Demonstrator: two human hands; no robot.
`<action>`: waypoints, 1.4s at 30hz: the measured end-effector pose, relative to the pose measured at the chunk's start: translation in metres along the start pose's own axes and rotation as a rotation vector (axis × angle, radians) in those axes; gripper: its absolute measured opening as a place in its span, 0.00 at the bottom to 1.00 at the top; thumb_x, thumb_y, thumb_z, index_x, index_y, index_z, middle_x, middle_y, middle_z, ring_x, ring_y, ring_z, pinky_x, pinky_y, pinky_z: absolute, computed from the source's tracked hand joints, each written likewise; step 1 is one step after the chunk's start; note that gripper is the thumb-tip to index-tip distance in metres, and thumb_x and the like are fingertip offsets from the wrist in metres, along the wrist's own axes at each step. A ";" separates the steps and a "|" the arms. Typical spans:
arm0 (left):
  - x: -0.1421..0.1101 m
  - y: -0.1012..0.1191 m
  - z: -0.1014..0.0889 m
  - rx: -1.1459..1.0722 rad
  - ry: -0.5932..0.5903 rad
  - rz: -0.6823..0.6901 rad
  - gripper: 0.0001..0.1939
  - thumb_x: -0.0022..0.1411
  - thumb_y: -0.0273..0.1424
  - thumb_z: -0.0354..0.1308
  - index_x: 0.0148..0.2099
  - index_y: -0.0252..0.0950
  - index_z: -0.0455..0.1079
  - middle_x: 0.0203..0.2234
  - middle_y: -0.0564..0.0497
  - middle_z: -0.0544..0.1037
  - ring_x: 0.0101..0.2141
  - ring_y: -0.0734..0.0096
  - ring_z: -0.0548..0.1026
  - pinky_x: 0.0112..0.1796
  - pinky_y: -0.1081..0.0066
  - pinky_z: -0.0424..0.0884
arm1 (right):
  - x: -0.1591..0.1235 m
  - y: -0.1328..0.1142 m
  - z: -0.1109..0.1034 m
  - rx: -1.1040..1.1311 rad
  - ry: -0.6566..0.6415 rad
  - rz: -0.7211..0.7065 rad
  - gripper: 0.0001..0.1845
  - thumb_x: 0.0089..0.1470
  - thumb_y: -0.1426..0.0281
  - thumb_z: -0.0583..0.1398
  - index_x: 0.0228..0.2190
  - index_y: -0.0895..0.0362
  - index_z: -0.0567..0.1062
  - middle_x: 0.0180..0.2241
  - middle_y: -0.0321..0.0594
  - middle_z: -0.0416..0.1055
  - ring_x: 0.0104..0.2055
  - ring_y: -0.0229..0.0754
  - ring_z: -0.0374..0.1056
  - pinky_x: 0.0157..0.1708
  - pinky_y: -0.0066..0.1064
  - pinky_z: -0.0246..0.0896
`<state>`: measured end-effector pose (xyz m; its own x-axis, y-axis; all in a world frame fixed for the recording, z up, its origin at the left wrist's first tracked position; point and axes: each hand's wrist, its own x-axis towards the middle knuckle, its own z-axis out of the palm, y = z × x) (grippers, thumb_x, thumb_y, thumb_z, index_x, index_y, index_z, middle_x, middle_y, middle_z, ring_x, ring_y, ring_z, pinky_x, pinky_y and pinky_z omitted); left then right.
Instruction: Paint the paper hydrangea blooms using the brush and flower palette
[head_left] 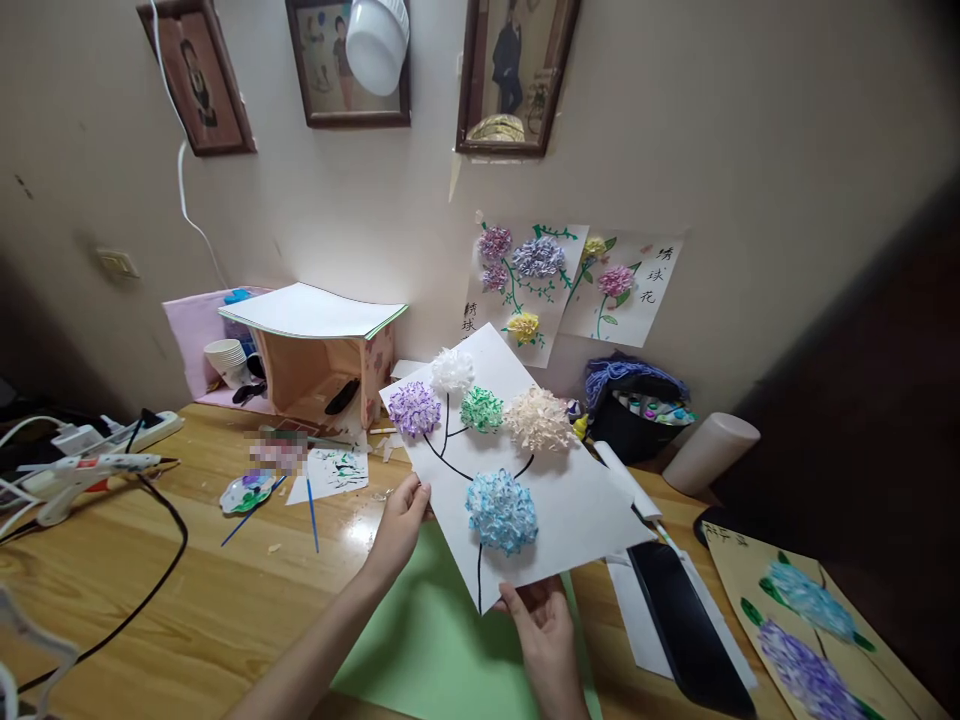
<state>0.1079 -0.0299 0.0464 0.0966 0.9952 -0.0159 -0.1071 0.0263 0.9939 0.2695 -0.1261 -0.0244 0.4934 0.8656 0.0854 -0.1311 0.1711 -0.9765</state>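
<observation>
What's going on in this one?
A person holds up a white sheet with five raised paper pom-pom flowers, joined to or near drawn black stems. The left hand grips its left edge, the right hand its lower edge. It is tilted above a green sheet on the wooden table; two similar flower pictures hang on the wall behind.

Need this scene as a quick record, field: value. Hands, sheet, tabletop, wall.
left hand: fingers pinch the sheet's left edge
right hand: fingers grip its bottom edge
sheet: white, tilted, raised over the green mat
on sheet: white bloom, purple bloom, green bloom, beige bloom, blue bloom, black stems
under sheet: green mat
table left: glue gun, palette, two blue brushes
wall: two flower sheets, three frames
</observation>
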 end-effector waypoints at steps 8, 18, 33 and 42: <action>0.017 0.007 -0.024 0.016 -0.032 -0.053 0.22 0.49 0.48 0.61 0.38 0.35 0.71 0.31 0.50 0.77 0.32 0.67 0.73 0.33 0.71 0.68 | 0.012 0.009 -0.021 -0.267 -0.304 0.072 0.15 0.41 0.66 0.65 0.35 0.55 0.77 0.32 0.47 0.79 0.35 0.51 0.75 0.39 0.41 0.71; 0.037 0.017 -0.104 0.191 -0.297 -0.194 0.21 0.49 0.46 0.63 0.39 0.35 0.74 0.31 0.49 0.77 0.32 0.66 0.73 0.36 0.69 0.68 | 0.118 -0.071 -0.072 -0.333 -0.170 -0.083 0.23 0.48 0.51 0.61 0.38 0.55 0.77 0.38 0.45 0.78 0.35 0.45 0.73 0.40 0.38 0.70; 0.060 0.039 -0.086 0.467 -0.575 -0.269 0.16 0.46 0.42 0.64 0.32 0.35 0.74 0.28 0.50 0.74 0.29 0.68 0.67 0.30 0.73 0.62 | 0.139 -0.090 -0.029 -0.346 -0.349 0.100 0.25 0.34 0.58 0.70 0.34 0.59 0.75 0.24 0.36 0.73 0.26 0.39 0.68 0.24 0.28 0.62; 0.061 0.042 -0.077 0.547 -0.656 -0.192 0.15 0.49 0.43 0.61 0.29 0.35 0.71 0.23 0.53 0.67 0.25 0.72 0.61 0.26 0.74 0.58 | 0.144 -0.085 -0.047 -0.358 -0.263 0.091 0.26 0.34 0.53 0.67 0.32 0.58 0.74 0.22 0.36 0.71 0.24 0.38 0.66 0.27 0.31 0.61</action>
<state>0.0335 0.0393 0.0790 0.6324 0.7185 -0.2894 0.4428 -0.0288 0.8962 0.3925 -0.0381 0.0615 0.2525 0.9676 -0.0021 0.1644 -0.0450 -0.9854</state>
